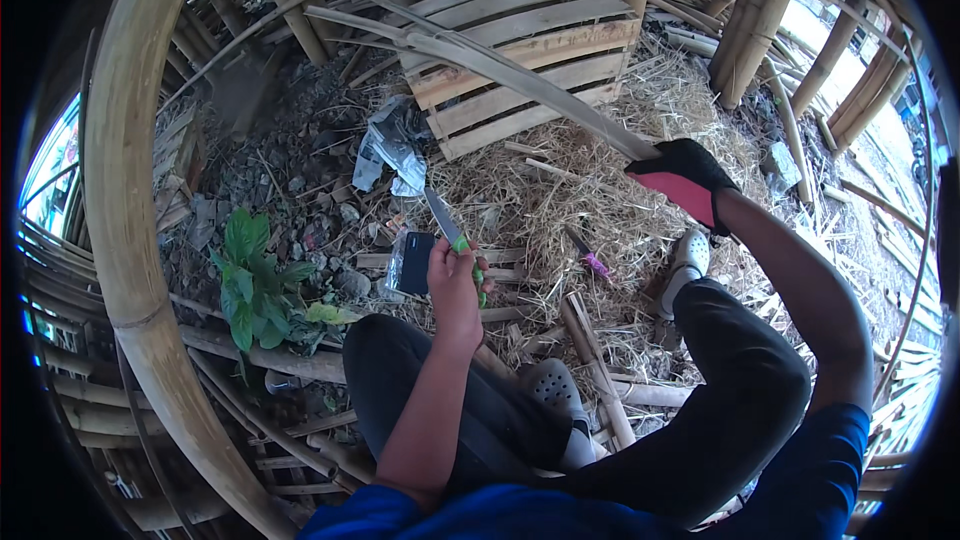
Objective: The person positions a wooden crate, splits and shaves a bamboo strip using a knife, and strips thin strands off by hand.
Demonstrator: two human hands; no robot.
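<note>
**Knife and bamboo strip: hand positions and handling**

The left hand is closed around the green handle of a knife, held above the knees. The blade points up and away from the body, tilted slightly left.

The right hand, in a black and pink glove, is closed on the near end of a bamboo strip. The strip's long axis runs from the glove up and left, over the straw and across a wooden pallet.

The strip is judged light, stiff along its length and springy, with edges likely sharp; a grip near the end, gloved, suits it. A phone lies beside the left hand.
</note>
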